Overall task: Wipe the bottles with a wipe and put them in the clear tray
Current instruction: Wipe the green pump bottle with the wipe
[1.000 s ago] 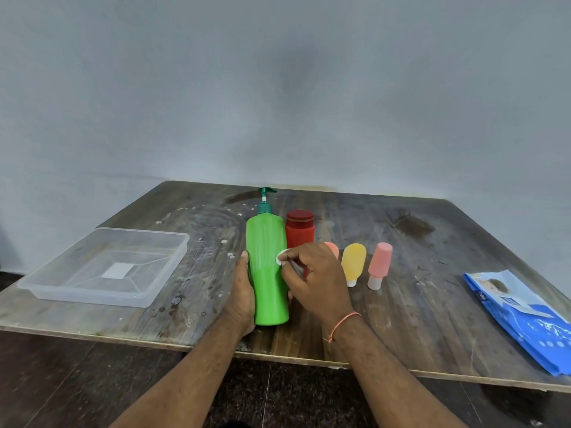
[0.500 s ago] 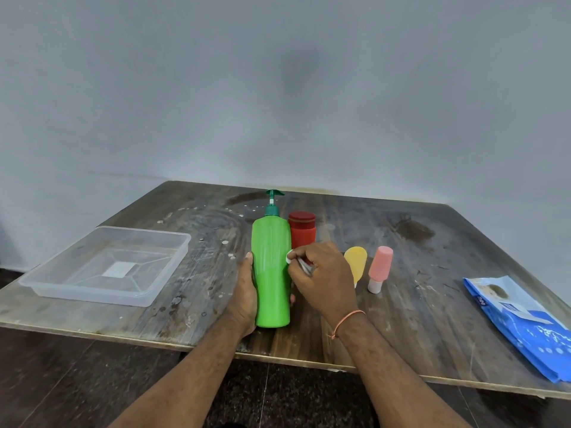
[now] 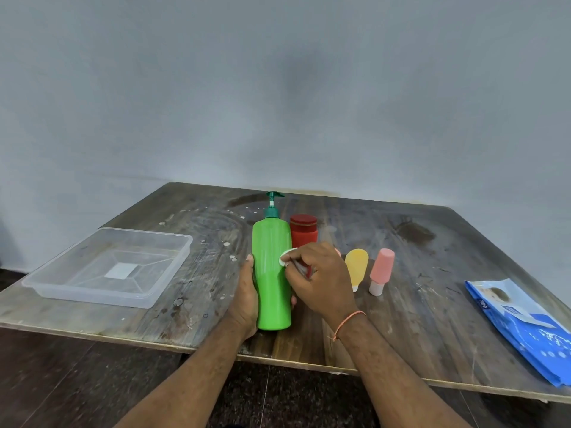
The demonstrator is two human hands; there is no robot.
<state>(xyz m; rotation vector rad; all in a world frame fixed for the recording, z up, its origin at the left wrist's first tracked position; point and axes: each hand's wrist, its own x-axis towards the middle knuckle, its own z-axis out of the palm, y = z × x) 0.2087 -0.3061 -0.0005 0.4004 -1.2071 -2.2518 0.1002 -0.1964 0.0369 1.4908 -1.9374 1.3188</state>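
Note:
A tall green pump bottle stands upright near the table's front edge. My left hand grips its left side and back. My right hand pinches a small white wipe and presses it against the bottle's right side. Behind the green bottle stands a red jar. A yellow squeeze bottle and a pink one stand to the right; another orange-pink bottle is mostly hidden behind my right hand. The clear tray sits at the left with no bottle in it.
A blue pack of wipes lies at the right edge of the worn wooden table. A grey wall rises close behind the table. Dark floor shows below the front edge.
The green bottle has shifted slightly to the right with both hands. My right hand keeps rubbing the wipe on the bottle's right side, hiding more of the orange-pink bottle.

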